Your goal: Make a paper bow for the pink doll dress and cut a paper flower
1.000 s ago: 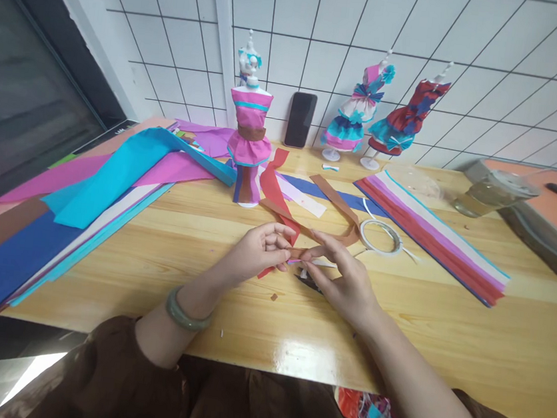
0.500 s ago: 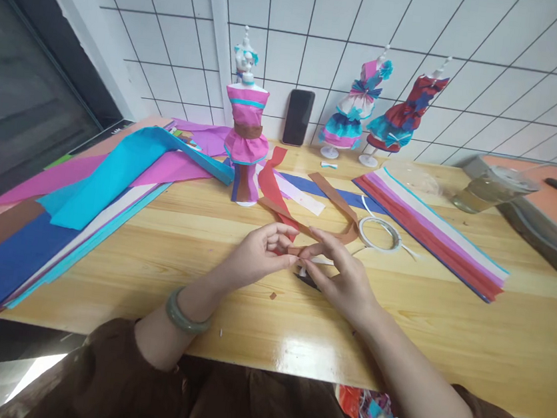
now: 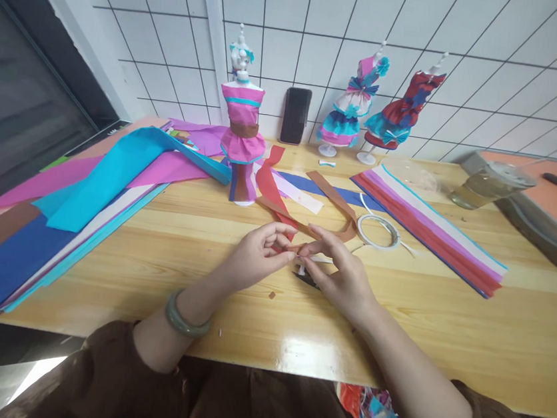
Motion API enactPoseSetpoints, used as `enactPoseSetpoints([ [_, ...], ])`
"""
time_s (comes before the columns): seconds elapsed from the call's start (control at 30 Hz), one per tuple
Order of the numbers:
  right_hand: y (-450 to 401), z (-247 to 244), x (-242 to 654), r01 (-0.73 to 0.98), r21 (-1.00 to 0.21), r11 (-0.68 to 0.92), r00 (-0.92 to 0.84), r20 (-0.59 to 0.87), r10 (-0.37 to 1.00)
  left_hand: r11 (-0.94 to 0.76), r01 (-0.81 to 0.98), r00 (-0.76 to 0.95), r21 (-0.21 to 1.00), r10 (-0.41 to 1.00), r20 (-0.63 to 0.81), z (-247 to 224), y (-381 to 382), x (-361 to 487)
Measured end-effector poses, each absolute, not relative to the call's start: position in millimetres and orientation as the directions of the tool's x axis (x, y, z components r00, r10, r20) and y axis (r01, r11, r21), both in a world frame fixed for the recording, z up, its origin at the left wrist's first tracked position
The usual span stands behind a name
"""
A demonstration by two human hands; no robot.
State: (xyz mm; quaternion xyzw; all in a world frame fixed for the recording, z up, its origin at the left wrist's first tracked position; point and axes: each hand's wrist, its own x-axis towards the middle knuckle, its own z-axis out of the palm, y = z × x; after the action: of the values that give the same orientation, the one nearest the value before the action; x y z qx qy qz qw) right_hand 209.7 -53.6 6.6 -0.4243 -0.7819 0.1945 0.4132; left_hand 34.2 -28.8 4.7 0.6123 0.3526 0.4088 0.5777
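Between the fingertips of both hands is a small brown strip of crepe paper (image 3: 296, 247), mostly covered by fingers. My left hand (image 3: 264, 251) pinches its left end, a green bangle on the wrist. My right hand (image 3: 339, 269) pinches the other end with thumb and forefinger. Beneath the right hand lies a dark pointed tool (image 3: 305, 276), partly hidden. A longer brown strip (image 3: 335, 202) curls on the table just beyond, over a red strip (image 3: 274, 180). To the right sits a roll of white double-sided tape (image 3: 379, 231), its loose end trailing.
A small mannequin in a pink paper dress (image 3: 242, 124) stands ahead, two more dressed mannequins (image 3: 404, 116) farther right. A phone (image 3: 296, 116) leans on the tiled wall. Crepe sheets (image 3: 106, 176) spread left; a folded striped stack (image 3: 431, 230) and a lidded cup (image 3: 487, 184) are right.
Both hands keep nearly the same pinch on the brown strip. The whole view has shifted very slightly; nothing on the table has been moved.
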Motion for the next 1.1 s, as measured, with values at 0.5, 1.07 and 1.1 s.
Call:
enactPoseSetpoints([
  [0.5,-54.2,7.4,208.1,0.486,-0.680,0.549,-0.284,0.471,0.835,-0.105,-0.030,0.402,0.994,0.909,0.108,4.6,-27.2,33.7],
  [1.07,-53.1,6.1,207.9,0.447,-0.701,0.556,-0.281,0.480,0.831,-0.108,0.003,0.428,0.994,0.899,0.097,9.0,-30.9,35.1],
  [1.1,-53.0,6.0,208.0,0.447,-0.701,0.556,-0.279,0.481,0.831,-0.111,0.003,0.424,0.994,0.900,0.099,8.4,-30.8,35.3],
])
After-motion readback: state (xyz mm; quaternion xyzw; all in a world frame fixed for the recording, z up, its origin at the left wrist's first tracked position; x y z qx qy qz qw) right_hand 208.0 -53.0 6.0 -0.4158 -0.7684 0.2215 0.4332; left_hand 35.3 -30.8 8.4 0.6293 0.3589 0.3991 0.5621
